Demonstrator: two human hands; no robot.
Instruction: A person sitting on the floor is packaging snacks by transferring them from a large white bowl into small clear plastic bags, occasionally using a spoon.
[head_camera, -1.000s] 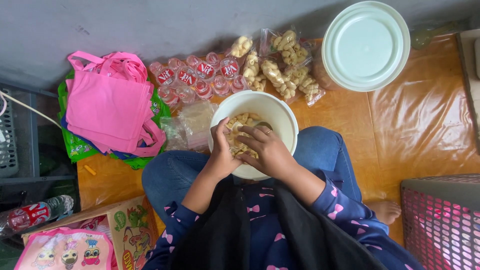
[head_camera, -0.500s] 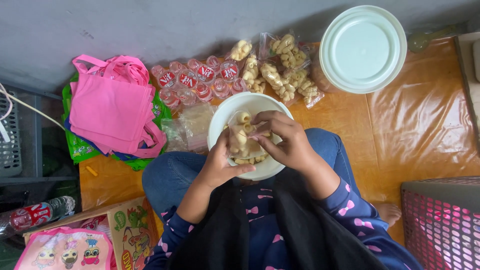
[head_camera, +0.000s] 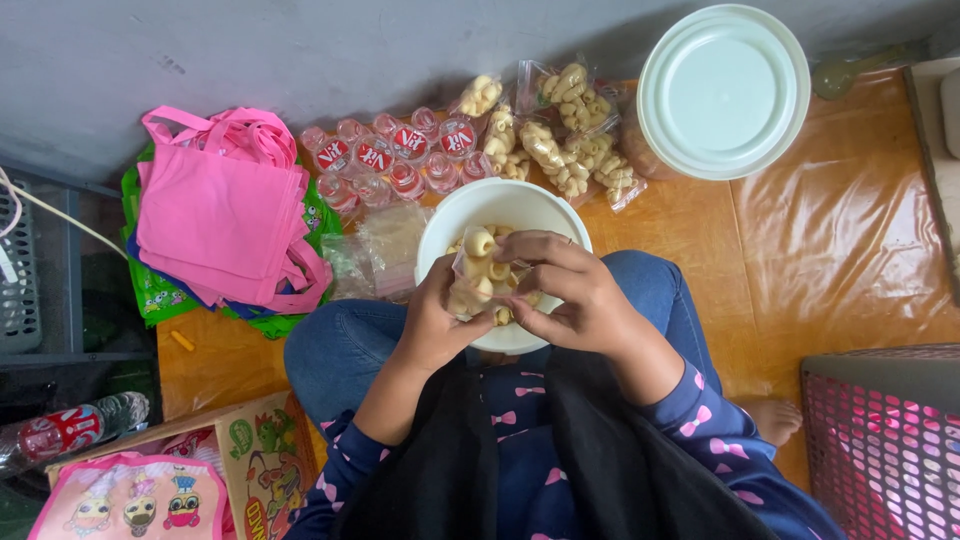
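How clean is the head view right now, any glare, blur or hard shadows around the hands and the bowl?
Head view: soft, even light with no hard shadows; the left hand and right hand look sharp on the small clear bag of pale ring-shaped snacks over the round white bowl; glare streaks the orange plastic floor sheet; edges bend slightly.

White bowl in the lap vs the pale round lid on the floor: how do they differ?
The white bowl sits in the lap, partly covered by both hands; the pale round lid lies untouched on the orange sheet, fully visible. The bowl is deep and holds beige ring snacks; the lid is flat and bare. The lid looks wider than the bowl. Both are round and light-coloured.
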